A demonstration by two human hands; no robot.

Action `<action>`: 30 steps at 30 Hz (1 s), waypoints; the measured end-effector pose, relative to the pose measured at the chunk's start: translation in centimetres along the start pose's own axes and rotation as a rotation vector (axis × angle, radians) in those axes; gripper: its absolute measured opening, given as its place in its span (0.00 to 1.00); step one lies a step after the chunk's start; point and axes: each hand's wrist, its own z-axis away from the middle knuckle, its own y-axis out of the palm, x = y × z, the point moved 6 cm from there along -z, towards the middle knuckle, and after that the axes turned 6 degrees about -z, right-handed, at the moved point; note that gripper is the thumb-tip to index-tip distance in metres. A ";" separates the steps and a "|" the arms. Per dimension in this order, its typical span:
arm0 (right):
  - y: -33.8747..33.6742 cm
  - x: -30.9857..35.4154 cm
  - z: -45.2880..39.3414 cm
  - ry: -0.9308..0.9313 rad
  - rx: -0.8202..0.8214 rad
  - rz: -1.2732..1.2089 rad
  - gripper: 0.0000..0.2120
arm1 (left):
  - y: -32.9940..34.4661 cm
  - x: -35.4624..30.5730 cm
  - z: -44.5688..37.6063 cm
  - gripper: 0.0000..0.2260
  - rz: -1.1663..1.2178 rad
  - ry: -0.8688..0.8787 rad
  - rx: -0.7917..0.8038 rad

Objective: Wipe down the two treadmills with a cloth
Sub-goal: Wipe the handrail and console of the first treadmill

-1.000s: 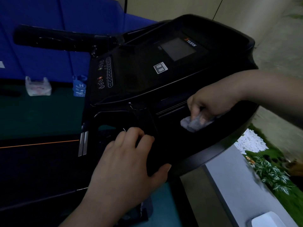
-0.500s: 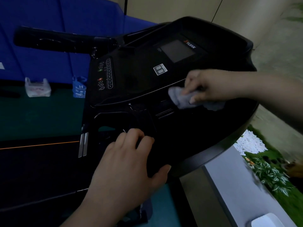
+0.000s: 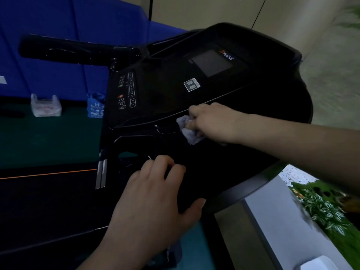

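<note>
2 hands busy: right hand (image 3: 212,123) pinches cloth (image 3: 187,131) below console (image 3: 165,98) edge; left hand (image 3: 155,201) grips console rim.

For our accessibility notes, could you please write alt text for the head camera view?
A person's right hand holds a crumpled grey cloth against a black treadmill console, below its dark screen, while the left hand grips the console's near edge.

A pale, crumpled cloth (image 3: 188,131) sits bunched against the black treadmill (image 3: 253,98) console, just below the panel's edge (screen dark), pinched in the right hand (image 3: 216,123).
</note>
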 end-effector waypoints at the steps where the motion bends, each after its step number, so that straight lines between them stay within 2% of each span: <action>1: -0.3 -0.8 0.6 0.011 0.011 0.017 0.15 | 0.0 0.0 0.0 0.26 0.003 0.000 -0.001; 4: -1.0 -5.2 3.1 0.194 0.066 -0.047 0.13 | 0.0 0.0 0.1 0.26 0.003 -0.005 -0.005; 7: -1.6 -8.9 5.5 0.316 0.048 -0.084 0.13 | 0.0 0.0 0.0 0.26 0.007 -0.005 -0.013; 12: -0.3 -9.0 5.1 0.438 0.082 -0.144 0.16 | 0.0 -0.2 -0.1 0.26 0.000 -0.004 -0.017; 15: -0.1 -6.4 3.5 0.343 0.037 -0.113 0.15 | 0.0 -0.3 -0.1 0.26 -0.021 0.001 -0.023; 18: -0.2 -1.8 1.3 0.187 0.018 -0.172 0.07 | 0.1 -0.3 -0.1 0.25 -0.029 -0.003 -0.036; 20: -0.8 -1.3 0.9 0.211 0.017 -0.237 0.04 | 0.0 -0.2 0.0 0.26 -0.034 -0.001 -0.036; 22: -1.2 -2.7 1.8 0.225 0.083 -0.348 0.04 | 0.1 -0.1 0.1 0.27 -0.026 0.003 -0.030; 27: -2.1 -5.8 5.8 0.165 0.164 -0.457 0.10 | 0.0 -0.2 0.1 0.27 -0.032 -0.005 -0.029; 30: -1.5 -5.4 6.7 0.145 0.219 -0.384 0.13 | 0.0 -0.2 0.1 0.27 -0.031 -0.007 -0.030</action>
